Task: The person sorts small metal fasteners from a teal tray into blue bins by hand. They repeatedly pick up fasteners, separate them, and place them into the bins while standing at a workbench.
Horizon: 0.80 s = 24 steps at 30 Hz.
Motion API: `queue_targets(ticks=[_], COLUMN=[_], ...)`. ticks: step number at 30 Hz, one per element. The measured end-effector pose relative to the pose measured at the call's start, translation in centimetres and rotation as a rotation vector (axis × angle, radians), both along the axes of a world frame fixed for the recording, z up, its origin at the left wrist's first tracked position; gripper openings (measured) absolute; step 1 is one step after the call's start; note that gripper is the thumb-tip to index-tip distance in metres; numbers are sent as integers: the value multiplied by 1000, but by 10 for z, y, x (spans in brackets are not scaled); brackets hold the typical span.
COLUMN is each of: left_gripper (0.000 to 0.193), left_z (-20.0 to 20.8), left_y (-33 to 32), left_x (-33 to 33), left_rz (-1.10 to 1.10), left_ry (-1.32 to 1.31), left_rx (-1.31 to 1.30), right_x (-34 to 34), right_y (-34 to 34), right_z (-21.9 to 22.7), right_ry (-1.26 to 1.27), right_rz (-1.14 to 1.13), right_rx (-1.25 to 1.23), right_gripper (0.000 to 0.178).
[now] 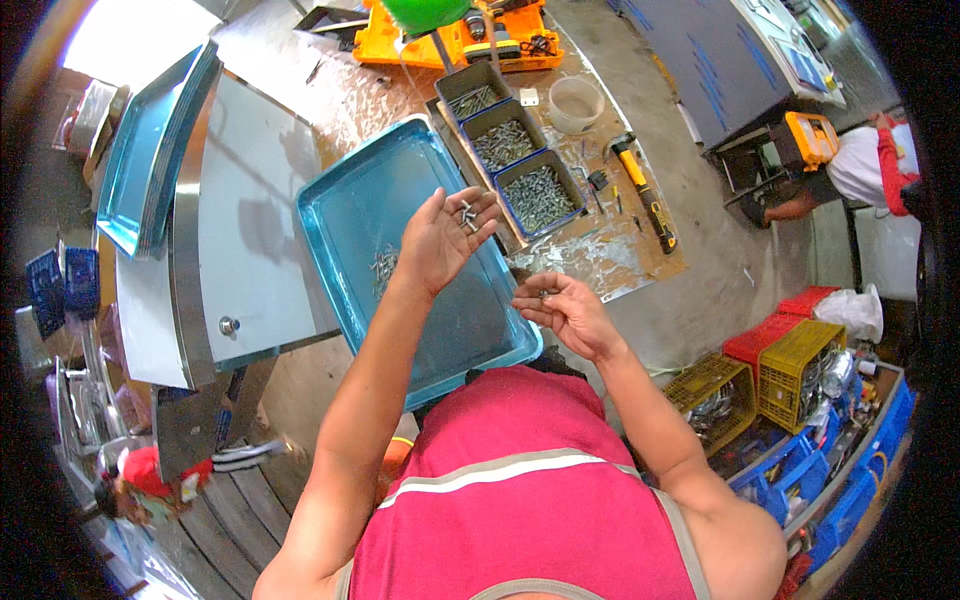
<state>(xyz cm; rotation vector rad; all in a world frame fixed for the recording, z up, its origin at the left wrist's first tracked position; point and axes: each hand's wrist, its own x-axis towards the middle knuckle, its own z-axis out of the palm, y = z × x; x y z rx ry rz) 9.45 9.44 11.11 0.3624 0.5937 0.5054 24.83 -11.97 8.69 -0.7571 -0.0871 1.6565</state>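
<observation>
My left hand (446, 238) is palm up above a blue tray (335, 258), its fingers slightly curled around a few small silver screws (466, 216). Over the tray's right edge, my right hand (568, 312) pinches a small metal piece that looks like a screw (545, 294), partly hidden by the fingers. A loose heap of screws (385, 268) lies in the tray, left of my left forearm. Just beyond my hands stand three dark bins in a row: the nearest bin of screws (540, 197), the middle bin (502, 145) and the far bin (472, 98).
Right of the bins lie a yellow-black hammer (643, 190) and a clear tub (576, 104). An orange tool case (400, 35) is at the far end. Stacked blue trays (150, 160) stand left, yellow crates (795, 370) right. Another person (870, 165) is at the upper right.
</observation>
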Motion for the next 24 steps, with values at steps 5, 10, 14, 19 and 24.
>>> queue_targets(ticks=[5, 10, 14, 19, 24], left_gripper=[52, 52, 51, 49, 43], left_z=[-2, -12, -16, -10, -10], left_y=[11, 14, 16, 17, 15], left_x=[48, 65, 67, 70, 82], left_rz=[-50, -69, -37, 52, 77], left_ry=[19, 47, 66, 117, 186], left_rx=[16, -8, 2, 84, 164], right_x=[24, 43, 54, 64, 75], right_y=[-25, -46, -54, -51, -35], right_z=[-2, -7, -12, -17, -15], right_ry=[-144, -156, -212, -292, -377], right_rz=[-122, -223, -259, -281, -262], right_rx=[-24, -70, -124, -163, -80], right_gripper=[26, 26, 22, 17, 17])
